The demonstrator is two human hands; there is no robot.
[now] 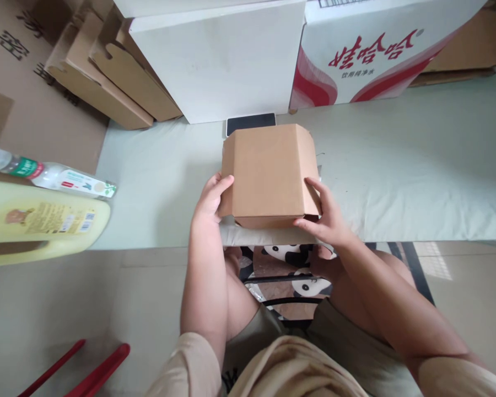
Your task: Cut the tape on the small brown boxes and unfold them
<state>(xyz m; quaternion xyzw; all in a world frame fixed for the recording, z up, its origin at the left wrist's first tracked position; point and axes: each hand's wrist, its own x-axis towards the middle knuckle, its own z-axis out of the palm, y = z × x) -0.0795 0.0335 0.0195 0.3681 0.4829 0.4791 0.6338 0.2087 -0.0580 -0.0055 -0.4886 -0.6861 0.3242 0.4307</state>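
Your left hand [210, 201] and right hand [324, 218] clasp the small cardboard box [268, 173] from both sides, fingers curled loosely against its walls. It sits at the near edge of the pale mat [397, 176], just before a dark phone [250, 122].

Yellow jug [33, 223], water bottle [45, 173], dark phone [250, 123], white carton [223, 60], folded cardboard flats [107, 77].
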